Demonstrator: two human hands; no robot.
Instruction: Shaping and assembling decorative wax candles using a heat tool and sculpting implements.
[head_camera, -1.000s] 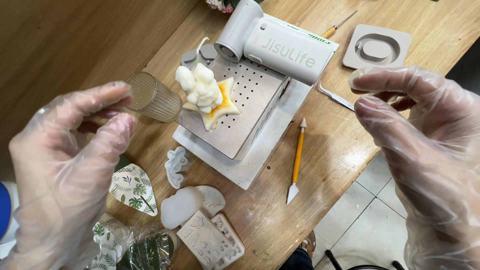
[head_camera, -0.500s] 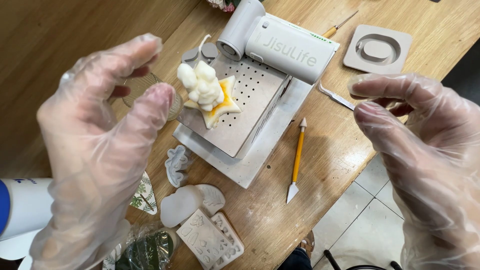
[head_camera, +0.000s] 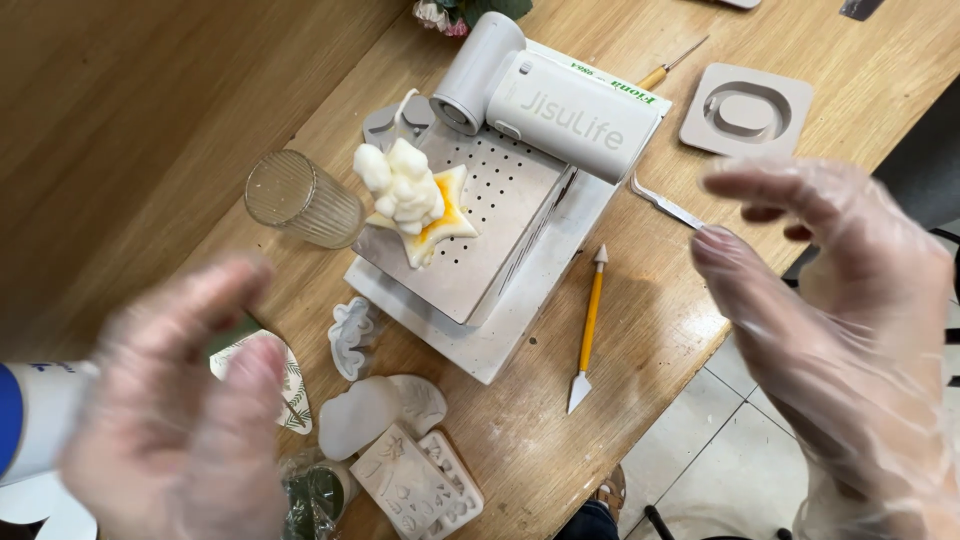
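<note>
Over a wooden desk (head_camera: 640, 330), seen from the head camera, two hands in thin, crinkled clear plastic gloves hover apart. At near left the left hand (head_camera: 190, 410) is blurred, fingers spread and released, grasping nothing; it hangs above a leaf-printed card (head_camera: 292, 395). At right the right hand (head_camera: 830, 330) is also released, thumb and fingers curved, empty, its fingertips just beside a slim metal tool (head_camera: 665, 205) lying on the desk.

Between the hands sits a perforated metal plate (head_camera: 490, 220) on a white slab (head_camera: 470, 345). On the plate stands a lumpy white wax figure (head_camera: 402, 185) on a pale star-shaped base (head_camera: 440, 225) with a yellow centre. Across the plate's far edge lies a smooth white handheld fan (head_camera: 550, 95). A ribbed clear glass (head_camera: 300, 200) lies tipped at left. A yellow-handled sculpting knife (head_camera: 588, 330) lies right of the slab. Pale silicone moulds (head_camera: 415, 485) cluster near; a square one (head_camera: 745, 110) sits far right.
</note>
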